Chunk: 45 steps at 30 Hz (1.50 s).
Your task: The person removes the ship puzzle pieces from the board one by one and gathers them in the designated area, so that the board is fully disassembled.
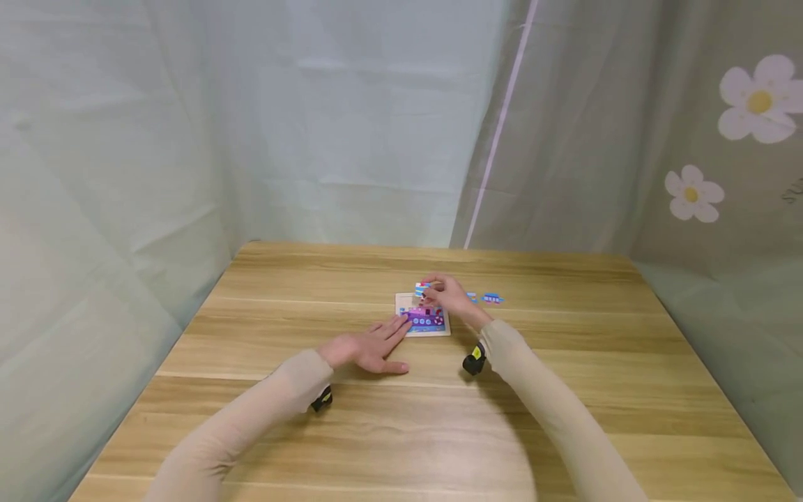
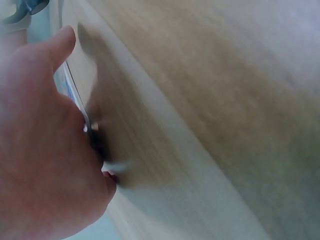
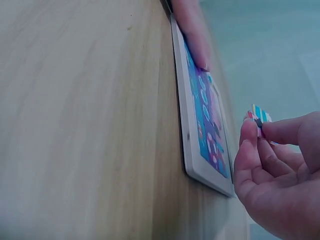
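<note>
A small jigsaw puzzle tray (image 1: pixel 444 333) with a pale border lies flat on the table, its lower part filled with a purple and blue picture. My left hand (image 1: pixel 373 345) rests its outstretched fingers on the tray's left side, thumb spread toward me. Above the tray's upper part, my right hand (image 1: pixel 450 296) pinches a puzzle piece (image 1: pixel 422 288), blue and white with some red, between thumb and fingers. The right wrist view shows this piece (image 3: pixel 260 114) held up off the tray. In the left wrist view the hand itself hides most of the tray.
Just right of the right hand lies a loose blue and purple puzzle piece (image 1: pixel 492 298), with another piece (image 1: pixel 472 296) partly hidden beside it. The wooden table (image 1: pixel 301 279) ends at pale curtains (image 1: pixel 351 139) behind and on both sides.
</note>
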{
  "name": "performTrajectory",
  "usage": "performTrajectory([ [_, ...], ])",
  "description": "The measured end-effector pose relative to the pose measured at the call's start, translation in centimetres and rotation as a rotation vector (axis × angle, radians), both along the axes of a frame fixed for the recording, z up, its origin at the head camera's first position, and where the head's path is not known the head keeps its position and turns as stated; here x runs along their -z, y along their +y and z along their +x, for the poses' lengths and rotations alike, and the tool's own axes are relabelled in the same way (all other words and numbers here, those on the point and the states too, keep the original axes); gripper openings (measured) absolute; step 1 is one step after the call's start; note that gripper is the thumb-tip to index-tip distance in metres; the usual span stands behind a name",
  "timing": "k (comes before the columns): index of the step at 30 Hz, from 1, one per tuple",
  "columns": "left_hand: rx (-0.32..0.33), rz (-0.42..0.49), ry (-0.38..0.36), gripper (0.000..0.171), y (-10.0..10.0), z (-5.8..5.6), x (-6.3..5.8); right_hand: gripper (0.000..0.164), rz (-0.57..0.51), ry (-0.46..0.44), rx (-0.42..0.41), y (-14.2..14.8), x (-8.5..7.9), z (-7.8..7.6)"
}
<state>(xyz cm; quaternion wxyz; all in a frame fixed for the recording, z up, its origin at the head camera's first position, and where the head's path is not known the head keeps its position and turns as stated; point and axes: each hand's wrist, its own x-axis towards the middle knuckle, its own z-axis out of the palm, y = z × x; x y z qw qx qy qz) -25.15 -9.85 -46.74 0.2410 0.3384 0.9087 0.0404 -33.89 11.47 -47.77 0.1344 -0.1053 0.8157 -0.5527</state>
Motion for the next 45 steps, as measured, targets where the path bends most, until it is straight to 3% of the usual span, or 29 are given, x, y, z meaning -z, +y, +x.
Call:
performTrajectory([
  [18,-0.008,-0.014,0.070,0.089,0.1,0.0,1.4,0.034,0.058,-0.025,-0.049,3.4,-0.3,0.1],
  [28,-0.040,-0.042,0.056,0.089,0.2,0.3,1.2,0.035,0.033,-0.077,-0.015,5.0,-0.6,0.4],
  [45,-0.045,-0.007,0.058,0.089,0.2,0.6,0.7,0.038,0.062,-0.046,0.006,8.1,-1.1,0.1],
])
